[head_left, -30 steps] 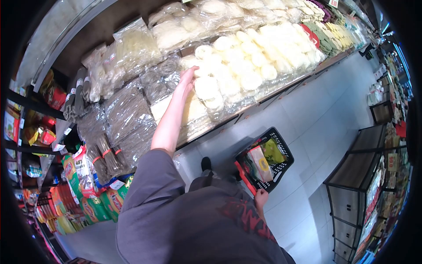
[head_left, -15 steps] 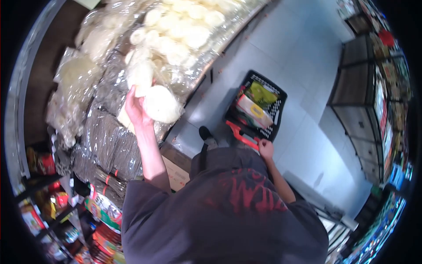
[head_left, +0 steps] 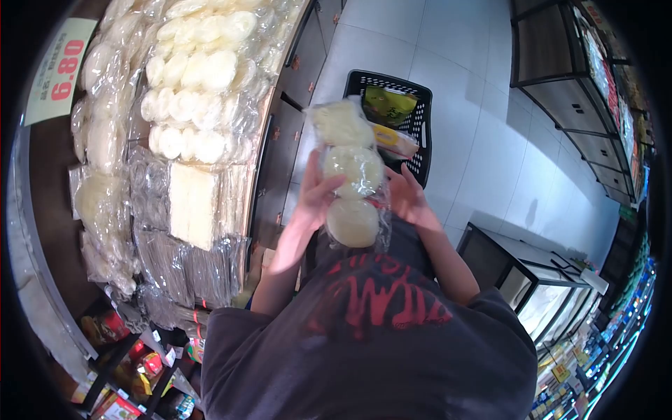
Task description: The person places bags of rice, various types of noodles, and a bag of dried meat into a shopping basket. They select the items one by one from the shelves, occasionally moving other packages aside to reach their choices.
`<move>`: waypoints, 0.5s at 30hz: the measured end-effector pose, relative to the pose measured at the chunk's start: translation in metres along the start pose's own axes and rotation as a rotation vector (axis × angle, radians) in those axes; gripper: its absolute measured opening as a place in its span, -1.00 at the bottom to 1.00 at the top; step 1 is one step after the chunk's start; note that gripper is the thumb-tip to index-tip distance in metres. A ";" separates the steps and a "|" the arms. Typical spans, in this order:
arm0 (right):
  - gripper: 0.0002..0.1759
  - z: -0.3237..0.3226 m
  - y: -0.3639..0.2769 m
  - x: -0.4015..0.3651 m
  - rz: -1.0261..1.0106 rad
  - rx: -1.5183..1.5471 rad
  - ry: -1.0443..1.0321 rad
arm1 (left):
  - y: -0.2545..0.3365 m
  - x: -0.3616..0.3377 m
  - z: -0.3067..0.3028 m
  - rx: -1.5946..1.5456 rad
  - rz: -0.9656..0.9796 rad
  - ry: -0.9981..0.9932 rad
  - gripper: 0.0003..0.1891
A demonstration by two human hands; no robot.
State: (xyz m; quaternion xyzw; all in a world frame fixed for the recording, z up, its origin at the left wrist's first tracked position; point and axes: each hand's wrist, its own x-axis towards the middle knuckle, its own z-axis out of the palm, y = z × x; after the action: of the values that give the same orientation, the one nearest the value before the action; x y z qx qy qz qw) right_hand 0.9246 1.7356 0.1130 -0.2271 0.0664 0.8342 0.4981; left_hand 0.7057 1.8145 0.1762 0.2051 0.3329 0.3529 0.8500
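A long clear plastic pack of pale, round noodle cakes [head_left: 352, 170] is held up in front of my shirt, above the shopping basket. My left hand [head_left: 316, 196] grips its left edge, thumb over the front and the other fingers behind. At the opposite edge, my right hand [head_left: 408, 197] has its thumb and fingers around the film, partly hidden by it. A bit of the basket's red handle shows beside that hand. Behind the pack is the black basket [head_left: 424, 133], which holds a green bag [head_left: 390, 105] and a white-and-yellow packet [head_left: 396, 142].
On my left a display counter [head_left: 264, 150] carries rows of similar wrapped cakes [head_left: 201, 70], a cream-coloured block pack [head_left: 192, 206] and dark noodle bundles [head_left: 164, 262]. A price sign [head_left: 61, 70] stands behind. Shelving units [head_left: 560, 91] line the right of the tiled aisle [head_left: 455, 70].
My left hand has lifted the pack off the counter and brought it right, in front of me. My right hand has moved up from the basket handle to the pack's edge. The view has turned.
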 end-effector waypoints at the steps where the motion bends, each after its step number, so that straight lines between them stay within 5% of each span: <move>1: -0.27 -0.001 -0.006 0.000 -0.008 0.010 0.002 | -0.016 0.013 0.007 0.007 -0.011 -0.002 -0.15; 4: -0.31 -0.021 -0.027 0.006 0.019 0.268 0.061 | -0.069 0.048 0.025 0.204 -0.152 0.007 -0.15; 8: -0.41 -0.062 -0.057 0.004 0.048 0.241 0.109 | -0.131 0.083 0.012 0.487 -0.156 0.065 -0.13; 15: -0.54 -0.156 -0.096 0.034 -0.039 0.166 0.310 | -0.149 0.113 0.012 0.908 -0.378 0.116 -0.22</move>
State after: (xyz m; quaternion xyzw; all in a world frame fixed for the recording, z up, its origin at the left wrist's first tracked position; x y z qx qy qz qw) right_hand 1.0428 1.7583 -0.0300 -0.3123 0.2068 0.7711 0.5149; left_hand 0.8433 1.7964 0.0500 0.4708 0.5312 0.0227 0.7040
